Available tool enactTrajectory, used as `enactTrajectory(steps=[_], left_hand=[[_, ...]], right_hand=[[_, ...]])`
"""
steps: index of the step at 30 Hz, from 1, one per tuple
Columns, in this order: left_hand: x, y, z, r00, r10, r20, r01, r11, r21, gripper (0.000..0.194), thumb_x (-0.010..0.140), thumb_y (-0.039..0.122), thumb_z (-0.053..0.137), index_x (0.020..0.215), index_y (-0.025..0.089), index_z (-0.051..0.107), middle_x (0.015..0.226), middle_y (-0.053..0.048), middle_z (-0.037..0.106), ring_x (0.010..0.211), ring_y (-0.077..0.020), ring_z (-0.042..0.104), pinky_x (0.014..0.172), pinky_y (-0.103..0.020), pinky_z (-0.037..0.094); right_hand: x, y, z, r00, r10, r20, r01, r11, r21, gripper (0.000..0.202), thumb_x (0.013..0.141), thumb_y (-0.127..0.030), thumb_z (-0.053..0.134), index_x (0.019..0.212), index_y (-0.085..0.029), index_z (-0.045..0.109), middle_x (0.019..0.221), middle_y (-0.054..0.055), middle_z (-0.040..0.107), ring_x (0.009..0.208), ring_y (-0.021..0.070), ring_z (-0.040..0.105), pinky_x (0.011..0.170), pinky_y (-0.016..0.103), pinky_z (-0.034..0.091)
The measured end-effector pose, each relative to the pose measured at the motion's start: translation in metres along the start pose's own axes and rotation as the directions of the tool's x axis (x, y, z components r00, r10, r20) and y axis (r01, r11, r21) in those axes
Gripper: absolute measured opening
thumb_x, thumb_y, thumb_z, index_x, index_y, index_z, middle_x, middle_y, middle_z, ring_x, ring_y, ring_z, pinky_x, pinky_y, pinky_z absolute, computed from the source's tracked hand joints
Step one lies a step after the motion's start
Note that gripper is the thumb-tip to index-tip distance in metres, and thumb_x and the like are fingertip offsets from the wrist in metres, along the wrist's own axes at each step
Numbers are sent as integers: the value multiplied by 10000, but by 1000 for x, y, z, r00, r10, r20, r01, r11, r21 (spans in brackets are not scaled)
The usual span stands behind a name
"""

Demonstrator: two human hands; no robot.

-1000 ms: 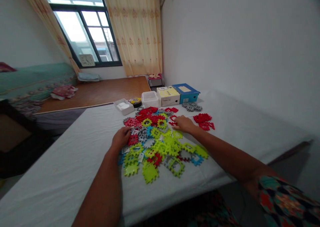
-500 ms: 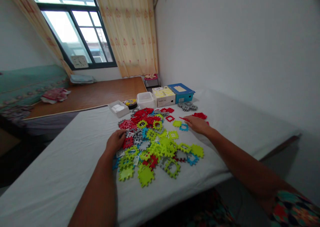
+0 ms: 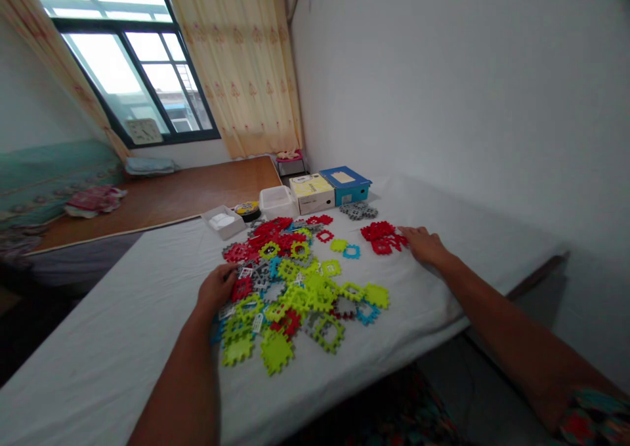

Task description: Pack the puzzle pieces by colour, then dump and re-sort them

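A heap of toothed plastic building tiles (image 3: 308, 292) in lime green, red, grey, blue and white lies mixed on the white-covered table. My left hand (image 3: 215, 291) rests against the heap's left edge beside a red tile (image 3: 241, 288), fingers loosely bent and apart, with nothing visible in them. Off to the right, my right hand (image 3: 424, 244) has its fingers stretched out at the right edge of a separate pile of red tiles (image 3: 382, 237), touching it. Between heap and red pile lie a blue frame tile (image 3: 351, 252) and a small lime tile (image 3: 338, 244).
Grey tiles (image 3: 358, 210) form another pile in front of a blue box (image 3: 346, 185) and a yellow-and-white box (image 3: 312, 193). A clear plastic tub (image 3: 277, 201), a round black-and-yellow tin (image 3: 247, 210) and a white open box (image 3: 223, 222) line the back. The wall borders the right side.
My right hand has moved right and let go of a red tile at the red pile. My left hand stays by the heap. The view has shifted slightly right.
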State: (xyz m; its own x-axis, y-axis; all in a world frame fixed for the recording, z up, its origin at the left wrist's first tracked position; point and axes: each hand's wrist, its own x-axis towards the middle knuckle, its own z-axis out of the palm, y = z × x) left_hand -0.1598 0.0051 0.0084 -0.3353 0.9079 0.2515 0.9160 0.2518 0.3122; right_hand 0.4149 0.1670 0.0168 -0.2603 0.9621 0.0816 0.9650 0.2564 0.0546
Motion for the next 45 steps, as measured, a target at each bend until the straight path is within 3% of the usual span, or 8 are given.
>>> enactTrajectory(steps=[5, 14, 21, 26, 30, 34, 40, 45], left_hand=[[0, -2, 1, 1000, -8, -29, 7, 1000, -25, 317, 863, 310, 482, 1076, 260, 711, 1161, -21, 708, 1083, -210, 649, 928, -310, 507], [-1, 1, -1, 1000, -24, 20, 24, 999, -22, 356, 889, 317, 449, 1145, 237, 682, 1224, -50, 675, 1121, -200, 626, 950, -308, 482], [0, 1, -1, 1000, -10, -1, 10, 1000, -24, 334, 864, 316, 484, 1115, 255, 694, 1189, -35, 693, 1094, -205, 637, 930, -311, 495], [0, 1, 0, 1000, -11, 8, 11, 1000, -9, 338, 873, 316, 474, 1124, 256, 694, 1200, -31, 689, 1089, -198, 641, 923, -296, 497], [0, 1, 0, 1000, -9, 18, 8, 1000, 17, 368, 887, 325, 452, 1151, 223, 687, 1231, -62, 671, 1124, -213, 627, 947, -307, 486], [-2, 2, 0, 1000, 2, 8, -2, 1000, 12, 367, 889, 313, 447, 1147, 216, 690, 1212, -64, 680, 1117, -213, 629, 944, -309, 488], [-4, 8, -2, 1000, -11, 0, 11, 1000, -1, 336, 879, 300, 472, 1122, 254, 700, 1189, -27, 691, 1101, -206, 631, 945, -303, 485], [-5, 9, -2, 1000, -8, 11, 9, 1000, -9, 346, 888, 296, 464, 1145, 258, 691, 1197, -27, 686, 1110, -202, 624, 937, -291, 483]], right_hand=[[4, 12, 7, 993, 117, 17, -118, 987, 108, 460, 932, -246, 383, 1364, -181, 525, 1382, 169, 522, 1225, 300, 494, 952, 466, 441], [12, 2, 7, 996, 76, -40, -62, 959, 278, 549, 893, -564, 465, 1218, -158, 642, 1166, 153, 657, 1026, 250, 618, 870, 331, 462], [9, 1, -2, 996, 83, -12, -79, 975, 209, 480, 860, -344, 518, 1292, -146, 590, 1195, 145, 659, 1017, 243, 631, 867, 320, 467], [-2, -23, -23, 993, 99, -60, -90, 987, 134, 442, 885, -349, 498, 1281, -180, 596, 1334, 142, 587, 1172, 333, 534, 896, 442, 471], [-25, -65, -49, 973, -229, -29, 226, 918, 325, 452, 881, -395, 543, 1287, -203, 599, 1313, 126, 601, 1109, 270, 583, 945, 398, 464], [-60, -93, -62, 811, -576, 103, 447, 723, 527, 797, 696, -554, 729, 1389, -223, 515, 1381, 124, 542, 1117, 280, 591, 948, 373, 475], [-88, -123, -46, 801, -592, 84, 497, 738, 457, 954, 567, -522, 838, 1405, -231, 489, 1424, 137, 487, 1275, 347, 450, 1037, 465, 404], [-68, -165, -29, 808, -579, -109, 548, 671, 500, 732, 693, -414, 789, 1338, -185, 531, 1349, 165, 549, 1245, 311, 504, 1034, 458, 406]])
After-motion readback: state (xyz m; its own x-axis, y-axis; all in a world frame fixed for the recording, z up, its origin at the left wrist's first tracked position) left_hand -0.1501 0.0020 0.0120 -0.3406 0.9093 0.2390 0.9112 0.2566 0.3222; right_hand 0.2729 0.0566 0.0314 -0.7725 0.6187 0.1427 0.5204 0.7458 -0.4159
